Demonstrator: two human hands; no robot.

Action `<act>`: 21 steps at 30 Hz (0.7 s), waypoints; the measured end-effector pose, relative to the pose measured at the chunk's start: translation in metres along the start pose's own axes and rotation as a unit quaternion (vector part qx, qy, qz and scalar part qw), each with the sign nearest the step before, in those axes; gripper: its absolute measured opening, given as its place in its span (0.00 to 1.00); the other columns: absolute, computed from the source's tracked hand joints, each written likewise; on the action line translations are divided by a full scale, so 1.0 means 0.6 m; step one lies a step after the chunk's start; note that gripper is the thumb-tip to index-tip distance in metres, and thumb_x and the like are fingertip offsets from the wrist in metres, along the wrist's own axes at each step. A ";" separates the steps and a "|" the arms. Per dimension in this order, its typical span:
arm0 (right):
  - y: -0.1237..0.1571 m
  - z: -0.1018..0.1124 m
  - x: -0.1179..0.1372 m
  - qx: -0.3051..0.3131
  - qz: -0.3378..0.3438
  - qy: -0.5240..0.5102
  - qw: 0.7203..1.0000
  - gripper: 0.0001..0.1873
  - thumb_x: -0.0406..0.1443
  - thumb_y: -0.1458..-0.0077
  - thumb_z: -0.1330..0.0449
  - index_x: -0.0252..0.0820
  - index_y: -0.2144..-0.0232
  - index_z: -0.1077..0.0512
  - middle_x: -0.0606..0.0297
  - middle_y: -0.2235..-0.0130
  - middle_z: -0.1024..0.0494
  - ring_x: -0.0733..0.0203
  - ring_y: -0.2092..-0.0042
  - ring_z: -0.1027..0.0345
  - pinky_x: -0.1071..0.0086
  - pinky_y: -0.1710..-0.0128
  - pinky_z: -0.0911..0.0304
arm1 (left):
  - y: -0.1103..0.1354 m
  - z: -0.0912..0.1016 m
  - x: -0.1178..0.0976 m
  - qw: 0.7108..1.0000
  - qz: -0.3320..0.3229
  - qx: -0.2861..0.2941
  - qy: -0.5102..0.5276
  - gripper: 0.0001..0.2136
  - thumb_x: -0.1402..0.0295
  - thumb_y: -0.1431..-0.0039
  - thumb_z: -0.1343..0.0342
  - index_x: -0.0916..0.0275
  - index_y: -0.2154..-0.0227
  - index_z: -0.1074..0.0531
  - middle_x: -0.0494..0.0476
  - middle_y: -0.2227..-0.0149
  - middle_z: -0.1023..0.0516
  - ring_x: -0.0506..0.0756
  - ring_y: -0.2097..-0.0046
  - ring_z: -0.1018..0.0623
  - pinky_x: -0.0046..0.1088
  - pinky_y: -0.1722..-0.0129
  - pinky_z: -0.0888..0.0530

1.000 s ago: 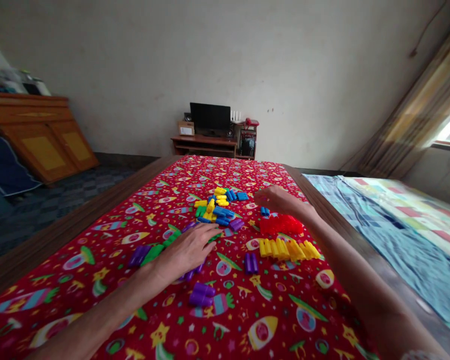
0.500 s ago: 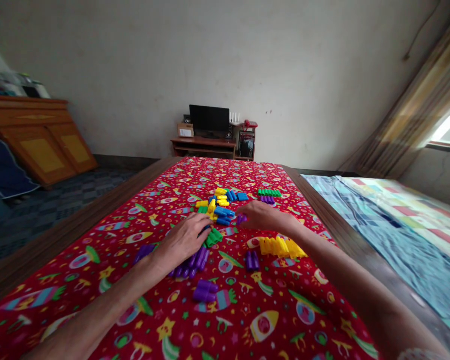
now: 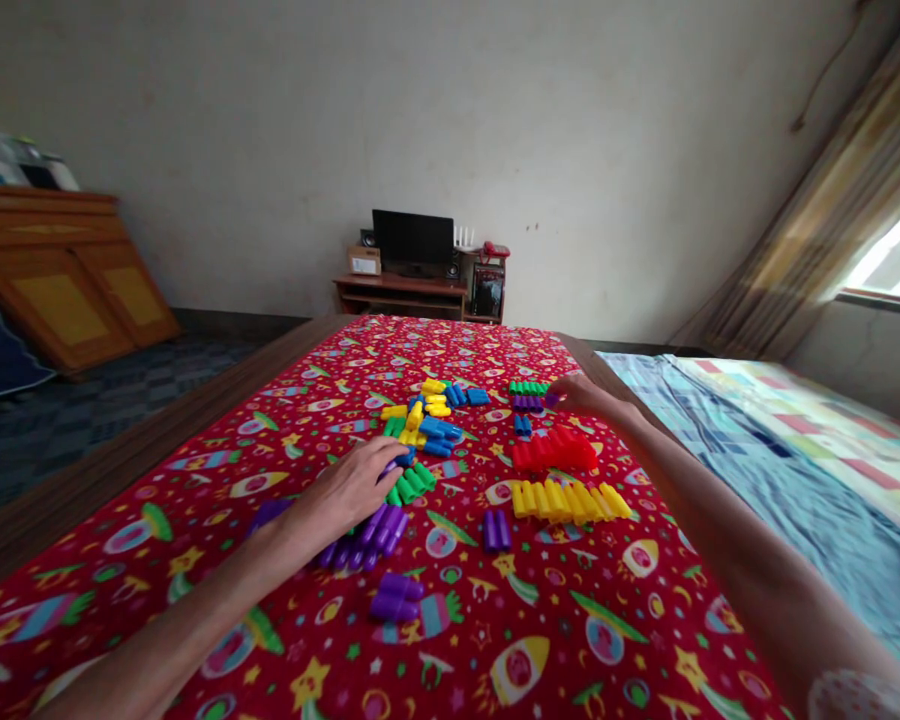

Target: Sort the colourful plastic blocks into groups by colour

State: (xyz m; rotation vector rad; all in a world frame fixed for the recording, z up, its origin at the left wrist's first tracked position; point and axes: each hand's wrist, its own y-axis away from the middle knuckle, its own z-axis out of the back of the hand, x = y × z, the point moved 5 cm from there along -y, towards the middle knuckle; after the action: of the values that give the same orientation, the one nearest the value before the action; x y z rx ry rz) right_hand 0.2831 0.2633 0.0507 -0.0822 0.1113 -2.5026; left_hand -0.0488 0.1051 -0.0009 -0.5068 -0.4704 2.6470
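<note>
My right hand (image 3: 579, 394) is at the far right, its fingers closed on a small purple plastic block (image 3: 552, 400). It meets the right end of a row of purple blocks (image 3: 527, 404), just in front of a green row (image 3: 529, 388). My left hand (image 3: 364, 470) lies over the loose pile, fingers curled round another purple block (image 3: 388, 469), partly hidden by them. Green blocks (image 3: 412, 485) and a cluster of purple blocks (image 3: 375, 535) lie beside that hand. Beyond it are mixed yellow blocks (image 3: 415, 416) and blue blocks (image 3: 440, 430).
Nearer on the right lie a blue pair (image 3: 522, 426), a red row (image 3: 555, 450), a yellow row (image 3: 570, 502) and a purple pair (image 3: 496, 531). More purple blocks (image 3: 396, 597) sit at front. A red patterned cloth (image 3: 450, 680) covers the table; a bed (image 3: 690, 430) stands right.
My right hand has moved right and away, from beside the blue blocks to the purple row, carrying the purple block. The red row and blue pair have come into view. My left hand stays at the pile.
</note>
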 end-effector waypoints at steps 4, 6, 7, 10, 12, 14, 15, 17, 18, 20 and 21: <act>0.002 -0.016 0.003 0.010 -0.009 -0.022 1.000 0.11 0.27 0.52 0.41 0.36 0.67 0.21 0.56 0.66 0.19 0.60 0.67 0.29 0.72 0.67 0.38 | 0.002 -0.001 0.003 1.000 -0.002 -0.009 0.000 0.17 0.63 0.38 0.57 0.62 0.56 0.25 0.62 0.53 0.23 0.59 0.52 0.23 0.38 0.46 0.27; 0.006 -0.013 0.005 0.003 -0.006 -0.031 0.999 0.11 0.27 0.51 0.41 0.37 0.66 0.21 0.57 0.65 0.19 0.60 0.67 0.29 0.72 0.68 0.38 | 0.001 0.002 0.004 1.000 -0.008 -0.007 0.001 0.16 0.64 0.38 0.56 0.61 0.57 0.25 0.61 0.54 0.22 0.58 0.53 0.22 0.37 0.47 0.27; 0.009 -0.009 0.005 -0.003 -0.003 -0.033 0.999 0.11 0.28 0.50 0.41 0.38 0.65 0.21 0.58 0.66 0.19 0.61 0.67 0.29 0.72 0.68 0.38 | -0.001 0.006 0.004 1.000 -0.011 -0.005 0.000 0.15 0.64 0.39 0.55 0.61 0.57 0.25 0.61 0.54 0.22 0.58 0.53 0.22 0.37 0.48 0.26; 0.018 0.013 0.008 -0.037 0.000 -0.027 0.999 0.11 0.30 0.47 0.42 0.38 0.63 0.21 0.59 0.67 0.19 0.61 0.67 0.29 0.72 0.67 0.39 | -0.007 0.028 -0.016 0.999 -0.021 -0.028 -0.012 0.13 0.66 0.39 0.54 0.61 0.61 0.23 0.61 0.56 0.21 0.59 0.53 0.22 0.40 0.48 0.26; 0.027 0.037 0.019 -0.075 -0.001 -0.027 0.997 0.11 0.32 0.45 0.43 0.38 0.63 0.22 0.59 0.68 0.19 0.62 0.68 0.29 0.72 0.67 0.40 | -0.008 0.045 -0.052 0.997 -0.045 -0.061 -0.008 0.14 0.66 0.37 0.54 0.62 0.62 0.23 0.63 0.55 0.21 0.61 0.51 0.24 0.44 0.45 0.28; 0.038 0.062 0.045 -0.112 0.008 -0.030 0.993 0.12 0.33 0.43 0.45 0.38 0.63 0.22 0.59 0.68 0.20 0.63 0.69 0.30 0.72 0.68 0.42 | -0.002 0.046 -0.105 0.993 -0.098 -0.058 0.043 0.14 0.64 0.34 0.54 0.60 0.59 0.23 0.60 0.54 0.21 0.58 0.48 0.25 0.41 0.43 0.30; 0.044 0.074 0.063 -0.125 0.015 -0.029 0.992 0.12 0.34 0.42 0.46 0.37 0.63 0.22 0.59 0.68 0.20 0.64 0.70 0.31 0.72 0.69 0.43 | 0.004 0.038 -0.133 0.989 -0.123 -0.031 0.073 0.14 0.64 0.33 0.54 0.60 0.56 0.24 0.59 0.52 0.22 0.57 0.47 0.25 0.38 0.43 0.30; 0.057 0.093 0.107 -0.135 0.028 -0.024 0.990 0.14 0.34 0.40 0.47 0.38 0.63 0.22 0.60 0.69 0.21 0.65 0.71 0.32 0.71 0.69 0.45 | 0.020 0.012 -0.182 0.982 -0.157 0.031 0.097 0.17 0.60 0.35 0.48 0.58 0.47 0.29 0.60 0.45 0.26 0.58 0.41 0.29 0.39 0.41 0.31; 0.062 0.100 0.131 -0.137 0.035 -0.023 0.990 0.14 0.35 0.40 0.47 0.38 0.62 0.22 0.60 0.69 0.21 0.65 0.71 0.33 0.71 0.69 0.46 | 0.029 -0.003 -0.200 0.980 -0.167 0.063 0.091 0.19 0.58 0.38 0.45 0.56 0.45 0.31 0.59 0.42 0.28 0.60 0.40 0.31 0.41 0.41 0.32; 0.074 0.111 0.178 -0.140 0.044 -0.026 0.989 0.14 0.35 0.39 0.48 0.40 0.62 0.22 0.61 0.69 0.21 0.66 0.71 0.33 0.71 0.69 0.46 | 0.041 -0.027 -0.217 0.979 -0.157 0.087 0.096 0.18 0.62 0.40 0.42 0.56 0.47 0.30 0.59 0.44 0.27 0.60 0.42 0.28 0.41 0.43 0.29; 0.079 0.114 0.200 -0.139 0.047 -0.029 0.989 0.14 0.34 0.39 0.48 0.40 0.61 0.22 0.62 0.69 0.21 0.66 0.71 0.33 0.72 0.69 0.47 | 0.044 -0.035 -0.217 0.980 -0.145 0.088 0.104 0.16 0.66 0.40 0.42 0.56 0.48 0.29 0.58 0.46 0.25 0.59 0.44 0.26 0.40 0.44 0.28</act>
State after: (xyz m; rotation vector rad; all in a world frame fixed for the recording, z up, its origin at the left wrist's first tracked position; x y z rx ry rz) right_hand 0.2203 0.1500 0.1177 -0.2588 0.4310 -2.3735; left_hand 0.0626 0.0299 0.0066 -0.6030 -0.2242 2.2998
